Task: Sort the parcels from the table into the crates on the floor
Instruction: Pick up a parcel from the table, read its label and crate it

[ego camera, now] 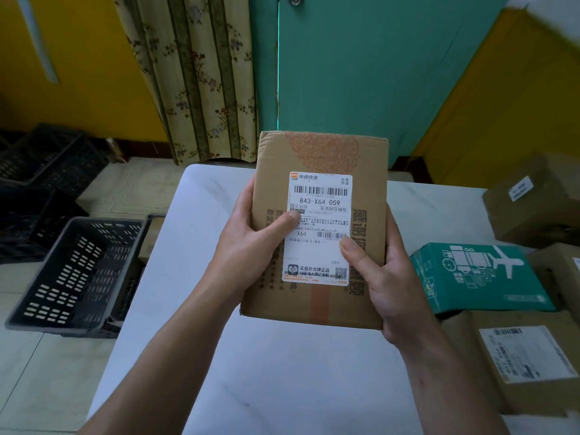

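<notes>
Both hands, left hand and right hand, grip the cardboard parcel above the bench. Read the label first, then lower it squarely into the grey crate at nine o'clock.

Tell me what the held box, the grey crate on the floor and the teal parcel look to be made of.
Held box: brown cardboard, matte; creased edges, printed faces, and a white paper-like label stuck on.
Grey crate: likely moulded plastic, dull; uniform slotted walls and a thick rim.
Teal parcel: probably printed cardboard, fairly smooth; folded box edges and white graphics.
</notes>
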`<state>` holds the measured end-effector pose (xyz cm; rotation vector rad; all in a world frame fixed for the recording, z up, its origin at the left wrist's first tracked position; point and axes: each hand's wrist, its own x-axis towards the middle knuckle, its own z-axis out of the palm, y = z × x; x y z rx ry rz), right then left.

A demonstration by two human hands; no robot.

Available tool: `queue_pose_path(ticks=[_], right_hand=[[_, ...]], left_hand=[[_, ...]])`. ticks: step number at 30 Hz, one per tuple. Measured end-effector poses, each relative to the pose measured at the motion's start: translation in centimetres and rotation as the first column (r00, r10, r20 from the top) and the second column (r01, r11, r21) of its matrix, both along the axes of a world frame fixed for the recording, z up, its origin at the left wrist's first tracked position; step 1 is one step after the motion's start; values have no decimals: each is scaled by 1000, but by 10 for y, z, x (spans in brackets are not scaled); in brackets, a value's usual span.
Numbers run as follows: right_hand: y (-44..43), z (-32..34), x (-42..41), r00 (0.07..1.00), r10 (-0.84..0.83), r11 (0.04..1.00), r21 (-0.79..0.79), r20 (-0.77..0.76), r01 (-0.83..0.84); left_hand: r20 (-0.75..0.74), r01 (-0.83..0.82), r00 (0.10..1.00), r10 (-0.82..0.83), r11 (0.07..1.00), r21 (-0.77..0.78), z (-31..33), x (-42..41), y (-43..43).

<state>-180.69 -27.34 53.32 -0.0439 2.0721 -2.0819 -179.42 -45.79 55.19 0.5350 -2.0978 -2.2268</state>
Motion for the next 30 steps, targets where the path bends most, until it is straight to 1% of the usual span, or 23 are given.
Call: queue_pose_path(ticks=[9,16,21,25,30], right_hand=[[-2,3,-1,1000,-2,1000,3,5,1],[-3,4,-2,1000,6,1000,-7,9,-6],[-1,4,-3,1000,-4,1000,-10,27,5],[-2,3,-4,1000,-10,1000,5,30,10],[-4,2,-4,999,-17,1000,-17,42,17]], left_hand=[[-14,-14,1000,14,1000,10,-1,2,0],[-11,-14,1000,14,1000,-28,-4,2,-2],[-13,14,1000,-14,1000,-13,-5,2,-2],[-16,1,1000,-1,1000,-5,-6,2,-1],[-16,-1,1000,2,1000,12,-4,2,-2]])
